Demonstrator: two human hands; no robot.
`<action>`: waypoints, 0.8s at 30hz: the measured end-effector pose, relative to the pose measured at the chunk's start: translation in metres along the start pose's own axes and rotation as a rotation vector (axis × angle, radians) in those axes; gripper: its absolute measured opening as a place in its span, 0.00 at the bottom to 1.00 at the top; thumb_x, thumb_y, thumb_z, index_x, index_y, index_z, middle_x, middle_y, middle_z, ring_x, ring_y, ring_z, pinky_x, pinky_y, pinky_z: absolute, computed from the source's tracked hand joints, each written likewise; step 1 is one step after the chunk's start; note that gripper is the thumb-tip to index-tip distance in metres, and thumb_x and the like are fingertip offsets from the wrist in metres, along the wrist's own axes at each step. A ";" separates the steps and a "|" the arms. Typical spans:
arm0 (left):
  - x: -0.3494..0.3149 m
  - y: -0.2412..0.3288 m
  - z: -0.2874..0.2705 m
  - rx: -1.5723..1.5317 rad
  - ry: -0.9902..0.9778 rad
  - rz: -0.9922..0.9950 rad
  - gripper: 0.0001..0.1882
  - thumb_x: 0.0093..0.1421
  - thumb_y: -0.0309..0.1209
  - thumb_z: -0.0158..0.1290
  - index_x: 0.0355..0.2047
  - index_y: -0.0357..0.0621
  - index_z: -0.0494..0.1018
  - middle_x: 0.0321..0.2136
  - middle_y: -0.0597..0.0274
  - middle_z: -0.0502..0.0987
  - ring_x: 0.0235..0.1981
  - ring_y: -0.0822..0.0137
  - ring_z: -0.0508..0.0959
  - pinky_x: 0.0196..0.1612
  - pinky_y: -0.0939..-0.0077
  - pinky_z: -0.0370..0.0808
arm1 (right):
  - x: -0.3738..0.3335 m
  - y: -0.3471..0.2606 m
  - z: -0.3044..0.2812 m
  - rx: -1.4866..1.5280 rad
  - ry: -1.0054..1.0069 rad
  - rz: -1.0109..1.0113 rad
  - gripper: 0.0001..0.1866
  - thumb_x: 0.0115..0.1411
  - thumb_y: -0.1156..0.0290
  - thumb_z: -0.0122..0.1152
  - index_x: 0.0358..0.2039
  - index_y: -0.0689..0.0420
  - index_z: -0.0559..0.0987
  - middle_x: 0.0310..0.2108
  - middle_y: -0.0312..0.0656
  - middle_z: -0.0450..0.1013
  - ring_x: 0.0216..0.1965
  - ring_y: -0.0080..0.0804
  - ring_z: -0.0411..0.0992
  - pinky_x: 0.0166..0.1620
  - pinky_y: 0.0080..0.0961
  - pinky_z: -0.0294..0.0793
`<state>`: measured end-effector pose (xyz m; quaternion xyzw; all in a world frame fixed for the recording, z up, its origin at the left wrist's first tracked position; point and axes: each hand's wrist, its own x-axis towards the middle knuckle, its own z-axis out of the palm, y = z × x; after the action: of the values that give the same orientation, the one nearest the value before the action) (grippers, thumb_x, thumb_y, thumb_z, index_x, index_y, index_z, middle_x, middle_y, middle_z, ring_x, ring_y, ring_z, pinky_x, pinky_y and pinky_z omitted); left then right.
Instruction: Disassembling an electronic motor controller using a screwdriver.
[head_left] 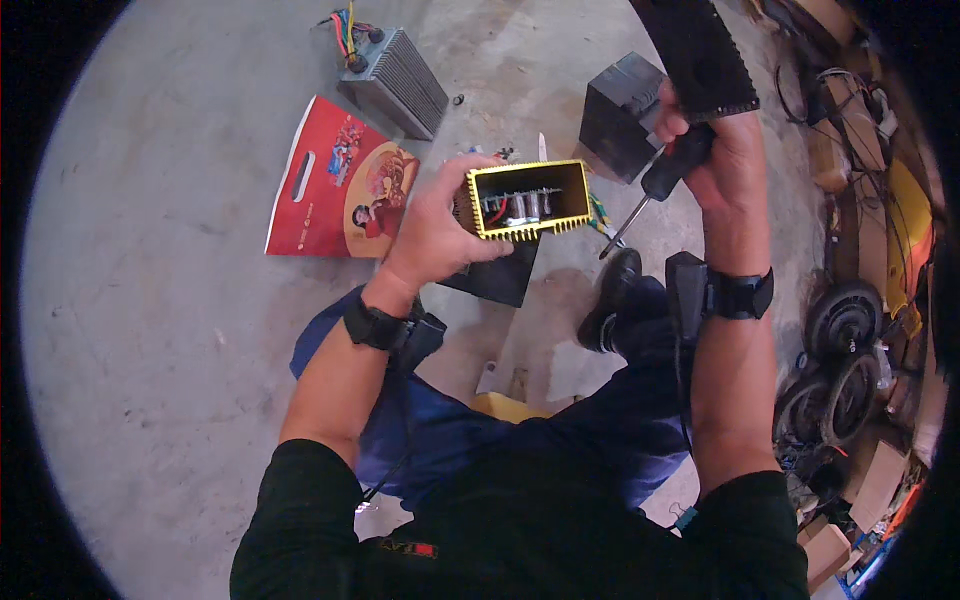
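Note:
My left hand (430, 228) is wrapped round the side of a finned rectangular metal case (580, 222) with a yellow rim. The case's open end faces up and shows a circuit board (525, 205) with silvery cylindrical parts and a red wire inside. To the right, my right hand (732, 165) is closed on a screwdriver (662, 180) with a black handle, its shaft slanting down toward the case. The same hand also holds up a long, flat black piece (700, 60) with a ridged edge; its upper end leaves the picture.
A grey finned box (405, 85) with coloured wires stands at the far left, beside a red bag (330, 195). Beyond the case sits a black box (615, 110). Pliers (603, 222) lie near my shoe (612, 300). Wheels (845, 318), cardboard and cables crowd the right side.

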<state>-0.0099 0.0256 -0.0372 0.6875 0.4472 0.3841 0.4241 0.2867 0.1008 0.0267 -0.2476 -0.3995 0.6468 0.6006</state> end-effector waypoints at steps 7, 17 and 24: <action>0.012 -0.008 -0.030 -0.118 -0.061 -0.075 0.43 0.35 0.23 0.72 0.55 0.42 0.67 0.49 0.63 0.74 0.54 0.67 0.73 0.63 0.73 0.65 | 0.000 0.003 0.011 -0.153 0.001 0.092 0.15 0.56 0.77 0.58 0.45 0.62 0.76 0.30 0.44 0.77 0.22 0.24 0.72 0.28 0.23 0.72; 0.006 -0.004 -0.035 0.119 -0.062 -0.178 0.45 0.33 0.21 0.72 0.55 0.42 0.66 0.49 0.63 0.70 0.54 0.66 0.72 0.62 0.71 0.66 | 0.003 0.029 0.036 -0.781 -0.147 0.160 0.18 0.56 0.77 0.58 0.49 0.63 0.79 0.25 0.31 0.72 0.24 0.16 0.68 0.31 0.18 0.70; -0.007 -0.001 -0.033 0.137 0.001 -0.101 0.43 0.36 0.29 0.73 0.55 0.42 0.67 0.49 0.59 0.74 0.55 0.63 0.73 0.61 0.71 0.65 | 0.014 0.042 0.039 -0.999 -0.253 0.266 0.18 0.54 0.79 0.57 0.47 0.63 0.79 0.24 0.35 0.73 0.28 0.20 0.70 0.35 0.22 0.73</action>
<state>-0.0421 0.0267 -0.0277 0.6914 0.5065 0.3311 0.3947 0.2295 0.1081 0.0166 -0.4721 -0.6934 0.4731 0.2691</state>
